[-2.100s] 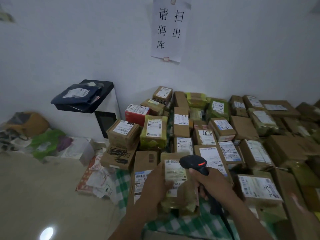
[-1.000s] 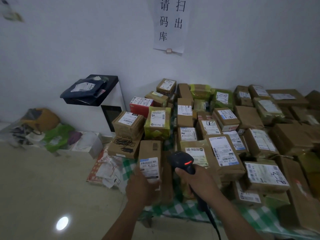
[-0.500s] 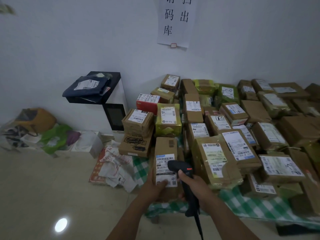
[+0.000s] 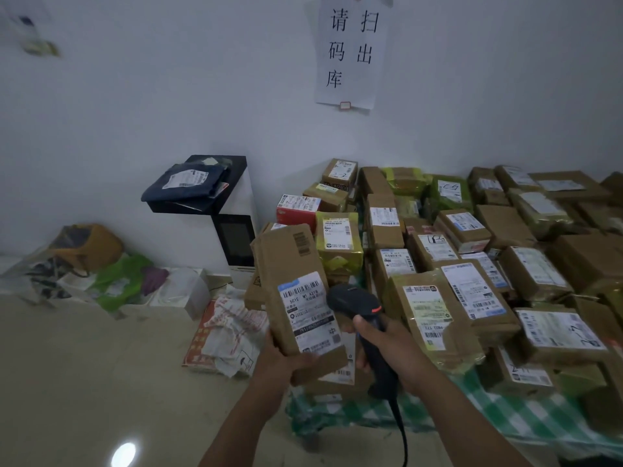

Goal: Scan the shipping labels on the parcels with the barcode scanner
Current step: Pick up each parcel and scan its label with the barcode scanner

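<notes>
**One parcel lifted to the scanner**

One long brown parcel (image 4: 296, 298) that stood on the tabletop (image 4: 438, 416) half a second ago is now raised and tilted back, its shipping label (image 4: 310, 311) facing up. The left grip (image 4: 286, 362) curls round its lower end. The right grip (image 4: 387, 345) is wrapped round the barcode scanner (image 4: 354, 299), whose head sits at 3 o'clock of the label. A scan looks imminent. The scanner's window faces away, hiding any beam, and the frame cuts off parcels at 3 o'clock.
</notes>
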Demonstrator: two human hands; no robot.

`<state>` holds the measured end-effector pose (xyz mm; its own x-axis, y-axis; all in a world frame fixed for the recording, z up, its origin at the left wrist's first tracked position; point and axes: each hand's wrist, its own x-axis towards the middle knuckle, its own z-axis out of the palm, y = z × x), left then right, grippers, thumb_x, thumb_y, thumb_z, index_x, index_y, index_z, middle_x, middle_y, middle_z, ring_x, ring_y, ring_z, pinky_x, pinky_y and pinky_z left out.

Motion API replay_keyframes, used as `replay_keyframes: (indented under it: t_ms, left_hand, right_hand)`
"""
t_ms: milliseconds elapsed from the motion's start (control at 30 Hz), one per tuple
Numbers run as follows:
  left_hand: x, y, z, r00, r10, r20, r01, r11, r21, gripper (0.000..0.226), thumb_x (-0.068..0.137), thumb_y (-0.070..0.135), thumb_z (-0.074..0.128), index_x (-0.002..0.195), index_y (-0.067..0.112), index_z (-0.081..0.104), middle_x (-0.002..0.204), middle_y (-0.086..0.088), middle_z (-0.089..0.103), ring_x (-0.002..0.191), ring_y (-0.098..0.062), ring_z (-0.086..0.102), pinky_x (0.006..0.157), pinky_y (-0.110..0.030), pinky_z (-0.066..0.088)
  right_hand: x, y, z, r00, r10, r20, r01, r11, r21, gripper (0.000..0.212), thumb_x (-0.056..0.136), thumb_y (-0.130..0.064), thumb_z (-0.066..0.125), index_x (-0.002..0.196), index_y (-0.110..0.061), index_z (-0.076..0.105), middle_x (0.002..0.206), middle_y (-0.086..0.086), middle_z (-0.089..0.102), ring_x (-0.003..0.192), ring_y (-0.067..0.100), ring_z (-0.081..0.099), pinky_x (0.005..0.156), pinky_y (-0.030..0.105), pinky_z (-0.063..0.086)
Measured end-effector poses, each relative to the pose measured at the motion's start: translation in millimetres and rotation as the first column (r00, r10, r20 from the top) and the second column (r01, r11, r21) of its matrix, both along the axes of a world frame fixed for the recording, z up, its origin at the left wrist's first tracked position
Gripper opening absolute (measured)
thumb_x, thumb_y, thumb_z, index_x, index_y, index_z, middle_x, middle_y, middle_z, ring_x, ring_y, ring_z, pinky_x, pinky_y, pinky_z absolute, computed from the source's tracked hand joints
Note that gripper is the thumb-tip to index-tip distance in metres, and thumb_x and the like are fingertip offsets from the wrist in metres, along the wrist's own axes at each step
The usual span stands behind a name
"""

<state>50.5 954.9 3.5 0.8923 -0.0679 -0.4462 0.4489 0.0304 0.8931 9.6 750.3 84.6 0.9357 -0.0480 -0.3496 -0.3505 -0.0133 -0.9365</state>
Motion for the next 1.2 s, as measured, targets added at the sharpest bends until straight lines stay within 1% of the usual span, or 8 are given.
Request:
replay_keyframes:
  t_ms: [133,200,367,500,633,767,967,1200]
  left_hand:
    - [3.5,20.9,19.4,0.965,0.123,0.232,-0.192,0.932,0.308,0.121,0.051,0.025,0.099,0.149,0.014,0.029,0.145,-0.006,0.043,0.130,-0.029,0.047,0.099,-0.046,0.049]
    - [4.0,31.2,28.0,0.933,0.170,0.316,-0.276,0.903,0.330,0.122,0.046,0.026,0.100,0.145,0.011,0.031,0.142,-0.009,0.043,0.127,-0.030,0.047,0.096,-0.046,0.050]
    - [0.2,48.4,38.6,0.912,0.187,0.365,-0.314,0.891,0.328,0.139,0.022,0.057,0.086,0.142,0.010,0.032,0.135,-0.008,0.046,0.119,-0.029,0.053,0.089,-0.054,0.055]
    - [-2.8,52.2,38.0,0.915,0.215,0.342,-0.330,0.887,0.324,0.140,0.023,0.055,0.085,0.144,0.010,0.031,0.139,-0.009,0.045,0.122,-0.031,0.052,0.093,-0.054,0.053]
    - [-4.3,52.0,32.2,0.925,0.231,0.301,-0.328,0.885,0.329,0.126,0.034,0.040,0.091,0.141,0.011,0.032,0.134,-0.008,0.045,0.116,-0.027,0.052,0.089,-0.048,0.055]
    - [-3.5,51.3,27.4,0.928,0.241,0.284,-0.328,0.891,0.315,0.121,0.036,0.038,0.092,0.138,0.013,0.033,0.128,-0.005,0.046,0.114,-0.026,0.053,0.087,-0.049,0.056]
    - [-1.7,54.0,19.5,0.931,0.228,0.283,-0.314,0.897,0.311,0.103,0.053,0.017,0.097,0.134,0.016,0.034,0.125,-0.006,0.048,0.113,-0.028,0.055,0.081,-0.045,0.057]
    - [-1.4,42.6,30.1,0.957,0.175,0.230,-0.238,0.929,0.283,0.109,0.060,0.023,0.094,0.146,0.016,0.027,0.135,-0.008,0.049,0.117,-0.030,0.056,0.087,-0.048,0.057]
  right_hand:
    - [6.6,2.7,10.6,0.998,0.045,0.045,-0.037,0.987,-0.155,0.037,0.093,-0.038,0.063,0.101,-0.002,0.065,0.053,-0.007,0.067,0.040,0.014,0.055,0.046,0.023,0.046]
    - [9.6,2.2,16.1,0.996,0.071,0.058,-0.060,0.983,-0.173,0.039,0.095,-0.037,0.061,0.100,0.001,0.063,0.051,-0.007,0.065,0.038,0.014,0.053,0.044,0.022,0.045]
    - [12.8,0.3,29.6,0.983,0.166,0.075,-0.151,0.972,-0.178,0.047,0.090,-0.043,0.065,0.082,0.003,0.066,0.051,0.008,0.062,0.040,0.020,0.053,0.046,0.027,0.047]
    - [14.2,0.7,36.3,0.970,0.229,0.085,-0.208,0.957,-0.202,0.049,0.088,-0.048,0.065,0.073,-0.002,0.068,0.051,0.014,0.061,0.039,0.021,0.054,0.047,0.027,0.047]
    - [13.7,0.3,38.9,0.961,0.261,0.093,-0.231,0.939,-0.254,0.049,0.088,-0.051,0.064,0.071,-0.004,0.067,0.050,0.014,0.062,0.039,0.020,0.055,0.050,0.027,0.048]
    - [13.3,0.2,39.1,0.958,0.276,0.076,-0.249,0.934,-0.256,0.053,0.086,-0.057,0.064,0.070,-0.007,0.068,0.052,0.013,0.064,0.041,0.020,0.056,0.052,0.029,0.049]
    - [9.8,1.4,39.2,0.957,0.272,0.101,-0.244,0.943,-0.224,0.064,0.071,-0.071,0.066,0.073,-0.007,0.067,0.068,0.021,0.070,0.045,0.024,0.057,0.053,0.034,0.050]
    - [2.7,-1.2,46.1,0.969,0.217,0.119,-0.190,0.959,-0.209,0.049,0.089,-0.048,0.063,0.076,-0.001,0.063,0.051,0.007,0.064,0.037,0.017,0.053,0.047,0.027,0.047]
